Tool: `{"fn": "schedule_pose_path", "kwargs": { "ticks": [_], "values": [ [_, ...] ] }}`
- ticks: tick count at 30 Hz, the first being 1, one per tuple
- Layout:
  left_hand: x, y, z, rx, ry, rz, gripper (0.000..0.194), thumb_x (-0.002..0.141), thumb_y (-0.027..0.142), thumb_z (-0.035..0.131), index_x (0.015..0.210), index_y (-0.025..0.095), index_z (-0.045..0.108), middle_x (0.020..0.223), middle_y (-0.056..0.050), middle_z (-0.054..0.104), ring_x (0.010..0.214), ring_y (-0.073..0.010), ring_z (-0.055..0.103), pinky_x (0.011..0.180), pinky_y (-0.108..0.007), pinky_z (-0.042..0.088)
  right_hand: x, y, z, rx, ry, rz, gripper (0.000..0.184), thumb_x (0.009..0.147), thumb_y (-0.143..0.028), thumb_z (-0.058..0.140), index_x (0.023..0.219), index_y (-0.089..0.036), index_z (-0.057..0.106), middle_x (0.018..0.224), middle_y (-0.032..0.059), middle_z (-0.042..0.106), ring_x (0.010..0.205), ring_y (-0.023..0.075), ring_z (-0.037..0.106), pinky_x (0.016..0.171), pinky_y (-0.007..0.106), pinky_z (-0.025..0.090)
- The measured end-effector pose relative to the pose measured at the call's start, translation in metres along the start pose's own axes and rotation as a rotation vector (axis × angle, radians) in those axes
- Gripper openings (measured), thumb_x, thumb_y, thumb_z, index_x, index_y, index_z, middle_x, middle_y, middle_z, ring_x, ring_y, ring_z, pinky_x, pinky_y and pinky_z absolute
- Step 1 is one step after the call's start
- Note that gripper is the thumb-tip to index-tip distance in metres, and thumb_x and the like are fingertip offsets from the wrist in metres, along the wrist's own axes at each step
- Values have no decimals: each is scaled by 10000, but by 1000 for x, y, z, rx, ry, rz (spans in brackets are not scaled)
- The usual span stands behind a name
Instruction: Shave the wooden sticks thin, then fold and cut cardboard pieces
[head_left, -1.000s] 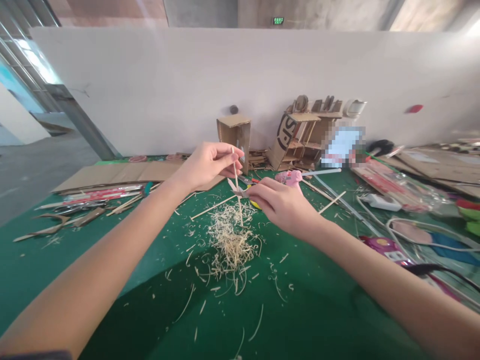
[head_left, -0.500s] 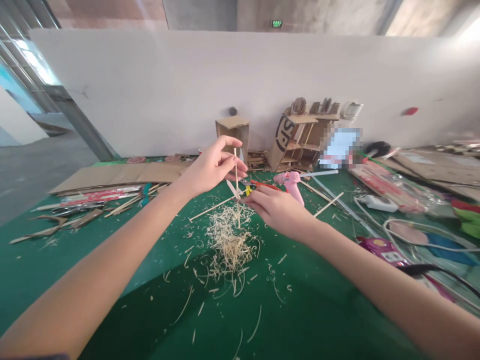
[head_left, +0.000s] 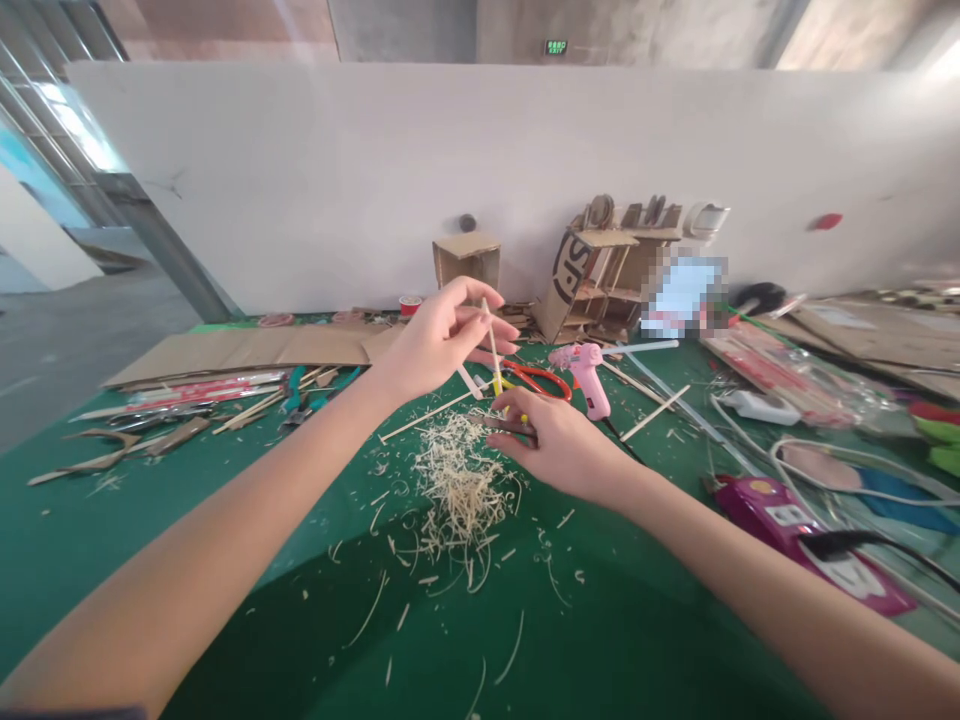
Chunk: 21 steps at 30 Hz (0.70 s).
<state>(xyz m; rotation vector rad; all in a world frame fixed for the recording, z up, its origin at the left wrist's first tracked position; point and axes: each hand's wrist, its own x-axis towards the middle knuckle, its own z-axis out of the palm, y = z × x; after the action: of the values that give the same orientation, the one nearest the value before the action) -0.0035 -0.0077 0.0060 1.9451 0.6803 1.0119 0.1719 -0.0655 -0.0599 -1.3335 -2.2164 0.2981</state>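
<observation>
My left hand [head_left: 442, 338] pinches a thin wooden stick [head_left: 493, 350] near its top, the other fingers loosely extended. The stick leans slightly, its lower end reaching the fingers of my right hand [head_left: 566, 440]. That hand is closed around a narrow, dark, blade-like tool [head_left: 511, 426], mostly covered by the fingers, so I cannot make out its exact kind. Below both hands lies a heap of pale curled wood shavings [head_left: 461, 485]. Just behind the right hand are red-handled scissors [head_left: 551, 378]. Another thin stick [head_left: 420, 420] lies left of the tool.
A pink glue gun [head_left: 591, 380] stands right of the hands. Cardboard shelving [head_left: 570, 285] and a small cardboard box [head_left: 466, 262] are at the back. Flat cardboard [head_left: 247, 355] and pliers [head_left: 300, 395] lie left. A purple power strip [head_left: 772, 510] with cables sits right on the green table [head_left: 637, 640].
The stick has gone from nearly upright to leaning. My right hand has turned and lowered a little, bringing the dark tool into sight. My left hand has shifted slightly right.
</observation>
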Motion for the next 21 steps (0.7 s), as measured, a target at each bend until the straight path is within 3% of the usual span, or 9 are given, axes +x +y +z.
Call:
{"fn": "schedule_pose_path", "kwargs": {
  "ticks": [4,7,10,12,15,19,21],
  "values": [
    [-4,12,12,-13,-19,46,69,941,234,410,996,196,395,942,-42,661,938,-155,662,815,-285,563,-3,8,-1,-193,186,-61,130,861,-280,450,934,-189,507,940,74,629,732,166,574,607,297,367],
    [-2,7,5,-43,-25,28,108,930,283,446,944,196,384,942,-52,660,944,-161,658,807,-294,562,-7,17,-4,-325,171,-77,151,825,-174,416,949,-190,500,986,79,628,743,178,562,620,309,350],
    [3,-6,-17,14,-121,-49,177,892,328,507,884,181,410,1004,-88,662,945,-170,656,786,-299,553,-8,23,-6,-391,110,-44,225,803,-132,411,998,-190,506,964,62,642,712,170,561,611,304,332],
    [6,-13,-35,224,-252,-144,216,848,359,556,870,165,464,1059,-113,655,940,-181,648,754,-293,535,-9,25,-5,-475,49,-46,278,795,-110,411,1040,-190,516,968,60,642,656,149,550,591,296,309],
    [4,-18,-50,711,-467,-260,296,789,429,588,926,167,590,998,-98,671,880,-191,631,726,-294,486,-11,24,-3,-617,-47,-107,339,758,-55,416,1041,-188,546,927,55,637,588,122,516,546,283,255],
    [-12,-23,-36,883,-602,-308,535,781,553,552,1183,200,573,1116,-126,643,911,-231,615,709,-300,452,-8,17,-2,-689,-81,-163,331,726,-33,430,966,-201,585,874,41,620,585,116,499,491,281,166],
    [-19,-26,-26,917,-599,-269,524,811,544,521,1212,210,565,1126,-128,637,935,-250,607,710,-307,445,-4,13,-3,-664,-74,-152,316,747,-45,429,961,-209,594,896,45,620,598,118,505,483,285,159]
  ]
}}
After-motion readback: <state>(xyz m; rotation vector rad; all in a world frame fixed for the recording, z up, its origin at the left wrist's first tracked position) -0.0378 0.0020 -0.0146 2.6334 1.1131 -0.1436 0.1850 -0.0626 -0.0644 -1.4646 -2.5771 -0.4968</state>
